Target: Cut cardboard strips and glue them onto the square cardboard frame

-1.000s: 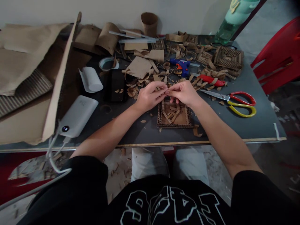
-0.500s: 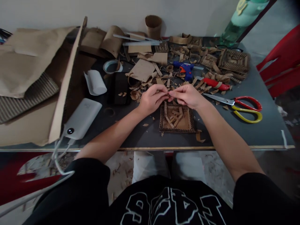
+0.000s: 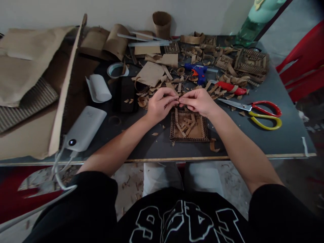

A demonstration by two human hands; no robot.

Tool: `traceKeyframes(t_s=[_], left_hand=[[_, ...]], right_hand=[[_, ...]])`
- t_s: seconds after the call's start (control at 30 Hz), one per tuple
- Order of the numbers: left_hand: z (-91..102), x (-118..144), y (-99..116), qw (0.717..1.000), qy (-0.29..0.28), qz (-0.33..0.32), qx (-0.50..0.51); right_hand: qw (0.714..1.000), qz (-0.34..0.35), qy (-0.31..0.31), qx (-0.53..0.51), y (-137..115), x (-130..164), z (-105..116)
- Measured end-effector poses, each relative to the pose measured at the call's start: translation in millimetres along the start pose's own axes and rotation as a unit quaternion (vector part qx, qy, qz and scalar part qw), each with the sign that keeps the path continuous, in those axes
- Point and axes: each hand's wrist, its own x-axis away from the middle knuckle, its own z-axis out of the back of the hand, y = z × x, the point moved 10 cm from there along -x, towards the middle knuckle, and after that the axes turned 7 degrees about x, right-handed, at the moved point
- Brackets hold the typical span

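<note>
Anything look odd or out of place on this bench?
Mostly litter: cardboard scraps are strewn across the table, some on the dark slab, with more bits on the floor. Inside the square cardboard tray, loose strips lie jumbled, out of line with its straight walls. No liquid spill visible.

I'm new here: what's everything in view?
Tray: one, brown, front centre.
Strips: several, brown, in tray.
Scissors: one, red and yellow, right.
Tool: one, red, behind scissors.
Glue gun: one, blue, centre.
Glue sticks: several, clear, back.
Scraps: many, brown, centre.
Squares: several, brown, back right.
Cardboard sheets: several, brown, left.
Cup: one, brown, back.
Power bank: one, white, front left.
Cable: some, white, front left.
Curled sheet: one, white, left.
Tape: one, pale, centre left.
Slab: one, black, centre left.
Bottle: one, green, back right.
Chair: one, red, right edge.
Table: one, grey, beneath.
Left hand: one, bare, behind tray.
Right hand: one, bare, behind tray.
Shirt: one, black, bottom.
</note>
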Motion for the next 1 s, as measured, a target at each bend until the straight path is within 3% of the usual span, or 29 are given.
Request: traceKeyframes(t_s=[0.2,0.43,0.87,0.93,1.0], left_hand=[[-4.6,3,-5,0.999,-0.018,0.023,-0.014],[-8.9,4,1,0.999,-0.039,-0.007,-0.038],[-5.5,1,1,1.000,-0.010,-0.004,0.011],[-5.6,0,2,1.000,-0.013,-0.003,0.009],[-4.6,-1,2,1.000,-0.009,0.001,0.013]], right_hand=[[0.999,0.016,0.014,0.030,-6,2,2],[0.990,0.032,0.038,0.132,-13,5,3],[0.996,0.024,0.022,0.088,-10,5,2],[0.994,0.024,0.043,0.093,-4,4,9],[0.986,0.045,0.108,0.115,-5,4,28]])
